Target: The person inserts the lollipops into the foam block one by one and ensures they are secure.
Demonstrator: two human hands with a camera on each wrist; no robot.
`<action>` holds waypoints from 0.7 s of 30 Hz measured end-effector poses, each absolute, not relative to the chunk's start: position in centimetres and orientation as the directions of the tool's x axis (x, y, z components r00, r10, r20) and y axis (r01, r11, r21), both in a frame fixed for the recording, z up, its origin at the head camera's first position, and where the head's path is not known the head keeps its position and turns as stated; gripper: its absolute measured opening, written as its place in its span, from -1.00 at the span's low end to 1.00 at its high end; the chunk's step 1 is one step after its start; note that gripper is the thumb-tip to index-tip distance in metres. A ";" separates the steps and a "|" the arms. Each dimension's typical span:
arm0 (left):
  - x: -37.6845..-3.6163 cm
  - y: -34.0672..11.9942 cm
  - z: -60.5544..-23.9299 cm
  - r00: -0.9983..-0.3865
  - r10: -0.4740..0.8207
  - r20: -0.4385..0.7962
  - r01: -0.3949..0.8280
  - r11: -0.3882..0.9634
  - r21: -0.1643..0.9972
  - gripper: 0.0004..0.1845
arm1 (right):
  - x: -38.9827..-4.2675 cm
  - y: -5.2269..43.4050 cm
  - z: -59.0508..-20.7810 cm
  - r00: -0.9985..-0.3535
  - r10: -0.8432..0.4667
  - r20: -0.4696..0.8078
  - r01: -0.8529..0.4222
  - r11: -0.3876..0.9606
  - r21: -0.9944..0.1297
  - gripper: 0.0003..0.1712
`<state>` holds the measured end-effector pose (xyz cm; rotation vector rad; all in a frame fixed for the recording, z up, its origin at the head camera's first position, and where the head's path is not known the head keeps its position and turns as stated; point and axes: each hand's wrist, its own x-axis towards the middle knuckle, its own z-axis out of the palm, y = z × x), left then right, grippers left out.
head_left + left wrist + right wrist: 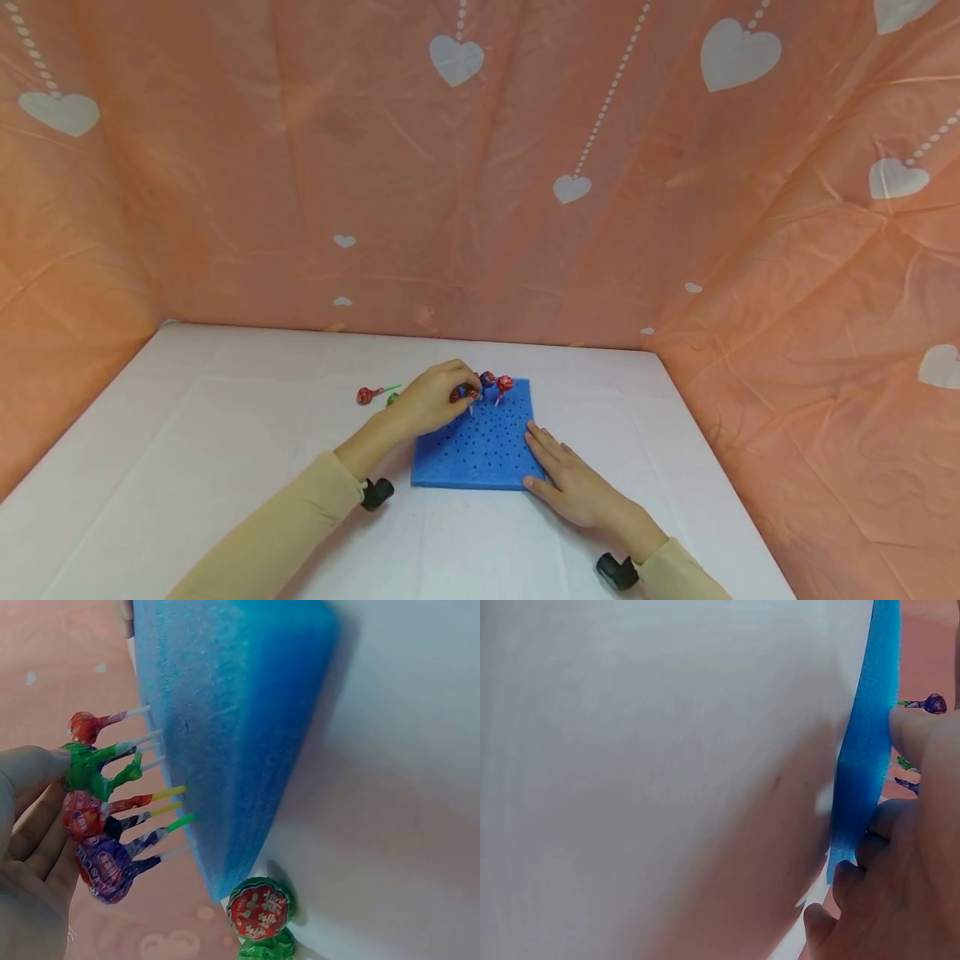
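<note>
A blue foam board [480,462] full of small holes lies on the table. My left hand [431,402] is over its far left part, pinching a green-wrapped lollipop [88,766] by the candy end. Its white stick reaches the board's surface; how deep it sits cannot be told. Other lollipops stand in the board beside it: a red one [84,729], a pink-red one [82,816] and a purple one [105,871]. At the board's right edge my right hand [573,487] rests with extended fingers, the fingertips touching the foam.
Left of the board, a red lollipop [364,396] with a green stick lies on the white table [247,467]. A loose green-and-red lollipop [260,909] lies close to the board's side. An orange curtain [510,208] with white hearts surrounds the table's back and sides.
</note>
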<state>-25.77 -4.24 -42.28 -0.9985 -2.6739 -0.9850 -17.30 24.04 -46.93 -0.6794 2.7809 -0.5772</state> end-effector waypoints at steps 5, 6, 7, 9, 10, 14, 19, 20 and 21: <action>-25.7 -4.0 -42.6 -0.775 0.552 0.308 0.622 0.583 0.522 -0.81 | -17.3 24.0 -46.9 -0.868 -0.482 -0.117 -0.395 0.815 -0.425 -0.13; -25.7 -4.0 -42.6 -0.776 0.550 0.309 0.622 0.584 0.522 -0.81 | -17.2 24.0 -46.9 -0.868 -0.482 -0.116 -0.395 0.814 -0.426 -0.13; -25.7 -4.0 -42.7 -0.776 0.549 0.311 0.622 0.584 0.521 -0.81 | -17.2 24.0 -46.8 -0.868 -0.483 -0.116 -0.395 0.813 -0.428 -0.13; -25.7 -3.9 -42.7 -0.772 0.549 0.320 0.628 0.581 0.517 -0.81 | -17.2 24.0 -46.8 -0.869 -0.481 -0.118 -0.392 0.814 -0.430 -0.13; -25.7 -3.9 -42.7 -0.771 0.549 0.323 0.630 0.581 0.516 -0.81 | -17.2 24.0 -46.8 -0.869 -0.480 -0.118 -0.390 0.814 -0.430 -0.13; -25.6 -4.0 -42.7 -0.768 0.549 0.329 0.633 0.577 0.516 -0.80 | -17.2 24.0 -46.8 -0.871 -0.476 -0.119 -0.386 0.815 -0.432 -0.12; -25.5 -4.1 -42.9 -0.778 0.534 0.331 0.622 0.582 0.524 -0.77 | -17.2 24.0 -46.8 -0.870 -0.479 -0.115 -0.390 0.813 -0.432 -0.12; -25.5 -4.1 -42.9 -0.779 0.530 0.334 0.622 0.585 0.521 -0.77 | -17.2 24.0 -46.8 -0.871 -0.477 -0.116 -0.389 0.815 -0.429 -0.12; -25.5 -4.1 -42.9 -0.780 0.527 0.337 0.621 0.586 0.520 -0.77 | -17.2 24.0 -46.8 -0.871 -0.477 -0.116 -0.390 0.815 -0.428 -0.13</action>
